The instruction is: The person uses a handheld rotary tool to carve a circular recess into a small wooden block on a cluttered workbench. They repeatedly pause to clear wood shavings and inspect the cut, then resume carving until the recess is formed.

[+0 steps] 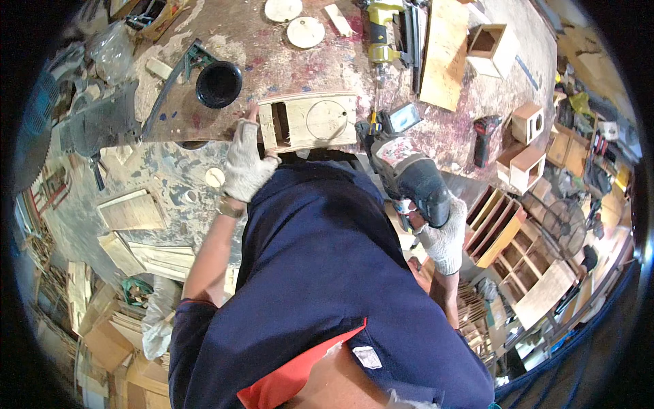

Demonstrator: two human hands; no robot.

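My left hand point(249, 163), in a pale knitted glove, grips the left end of a light plywood panel point(298, 127) at the table's near edge. A tall rectangular opening is cut near the panel's left end. Toward its right end a circle is drawn, with a small dark hole by the circle's right edge. In my gloved right hand point(441, 238) is a dark power tool point(424, 185) that looks like a jigsaw, held by its rear end. Its front lies just right of the panel; whether they touch I cannot tell.
Beyond the panel lie a black round bowl point(219, 84), wooden discs point(305, 33), a yellow-green drill point(383, 34) and a long board point(444, 54). Rightward are a red-black cordless driver point(486, 141) and small wooden boxes point(528, 123). Plywood offcuts point(133, 211) lie at the left.
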